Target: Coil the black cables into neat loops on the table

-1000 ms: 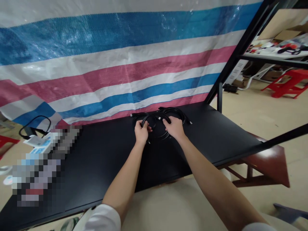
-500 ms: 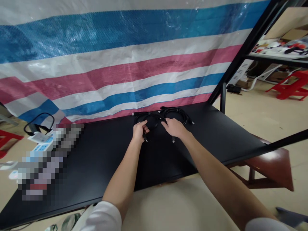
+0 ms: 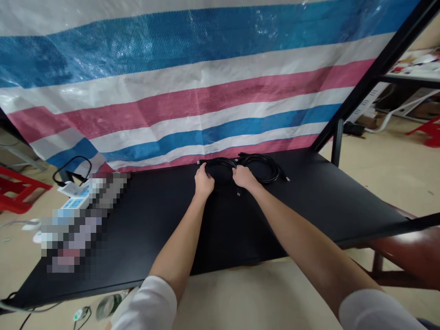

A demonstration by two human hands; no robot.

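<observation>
At 12 o'clock on the black counter point(image 3: 220, 238), two coiled black cables point(image 3: 263, 168) lie side by side; left hand point(image 3: 204, 182) curled closed on left coil point(image 3: 220, 166); right hand point(image 3: 244, 177) at coils' junction, grip unclear

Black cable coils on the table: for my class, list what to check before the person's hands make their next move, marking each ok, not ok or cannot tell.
1. Left hand on the left coil: ok.
2. Right hand at the inner side of the right coil: ok.
3. Both coils lying on the black table, back from its near edge: ok.
4. All plugs tucked in: not ok, one plug sticks out below the right hand.
5. Coils tied: cannot tell, the hands cover parts of them.
</observation>
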